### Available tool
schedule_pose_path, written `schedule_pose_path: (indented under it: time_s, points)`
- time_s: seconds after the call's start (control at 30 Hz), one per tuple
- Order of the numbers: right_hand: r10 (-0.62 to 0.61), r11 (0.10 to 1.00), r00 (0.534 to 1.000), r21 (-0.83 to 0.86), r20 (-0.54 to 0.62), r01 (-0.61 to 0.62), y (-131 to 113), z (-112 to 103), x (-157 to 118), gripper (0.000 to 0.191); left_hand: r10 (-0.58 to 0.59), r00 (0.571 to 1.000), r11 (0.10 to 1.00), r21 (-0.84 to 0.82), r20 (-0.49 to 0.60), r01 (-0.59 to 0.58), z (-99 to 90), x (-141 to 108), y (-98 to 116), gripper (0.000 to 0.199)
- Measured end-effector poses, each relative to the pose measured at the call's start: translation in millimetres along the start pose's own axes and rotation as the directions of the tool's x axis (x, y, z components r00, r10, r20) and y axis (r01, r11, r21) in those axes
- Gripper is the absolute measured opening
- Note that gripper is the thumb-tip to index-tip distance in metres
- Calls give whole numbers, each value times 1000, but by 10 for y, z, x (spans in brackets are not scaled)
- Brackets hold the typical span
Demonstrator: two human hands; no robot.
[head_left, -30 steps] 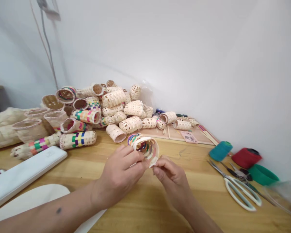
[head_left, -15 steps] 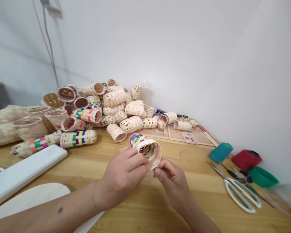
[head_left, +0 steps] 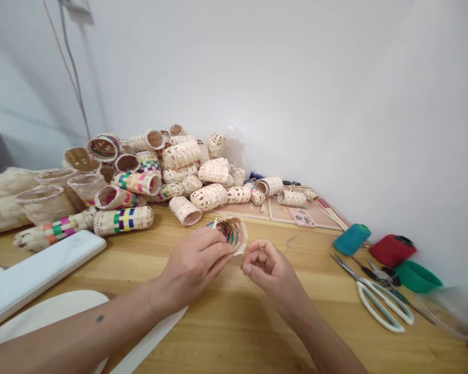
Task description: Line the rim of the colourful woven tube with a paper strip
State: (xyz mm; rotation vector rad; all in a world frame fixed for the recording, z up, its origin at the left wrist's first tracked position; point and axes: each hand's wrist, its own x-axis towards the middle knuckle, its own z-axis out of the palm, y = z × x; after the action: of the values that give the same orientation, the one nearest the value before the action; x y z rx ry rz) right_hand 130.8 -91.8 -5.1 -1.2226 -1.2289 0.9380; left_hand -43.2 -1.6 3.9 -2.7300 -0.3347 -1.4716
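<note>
My left hand (head_left: 198, 259) is closed on the near rim of a small woven basket (head_left: 237, 234), a tube of pale strips with coloured bands. Its mouth is tilted up toward me and to the right, and the hand covers much of its left side. Just right of the rim, apart from it, is my right hand (head_left: 269, 270), fingers curled and thumb pressed to the forefinger. Whatever is in that pinch is too small to make out.
Many finished-looking woven tubes (head_left: 183, 156) lie heaped at the back left. A white flat device (head_left: 50, 275) rests at left. On the right are scissors (head_left: 378, 296), pliers (head_left: 384, 275), and blue (head_left: 351, 239), red (head_left: 393, 250) and green (head_left: 418, 276) thread spools.
My right hand has come away from the basket's rim, a little to the right, its fingertips still pinched. The basket has turned slightly in my left hand. The whole view has shifted a little.
</note>
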Motion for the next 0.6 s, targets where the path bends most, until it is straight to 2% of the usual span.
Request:
schedule_pose_path:
  time_s: [0.1,0.27,0.43,0.5,0.6]
  points:
    - [-38,998,999,-51,-34,36,0,35,-23,28,-10,1000,1000,-14,5,10,-6,12,28,10]
    - [-143,962,990,-237,-23,133,-23,21,-31,33,90,993,995,46,78,-94,9,19,64,14]
    - [-390,760,921,-568,-9,316,-58,-97,-19,25,153,985,985,65,84,-158,39,-25,16,12]
    - [-434,710,901,-612,8,348,-54,-114,-21,23,156,980,986,46,121,-162,44,-35,19,13]
    - [-427,685,902,-630,58,365,-48,-95,-33,16,170,975,985,16,140,-174,50,-38,54,15]
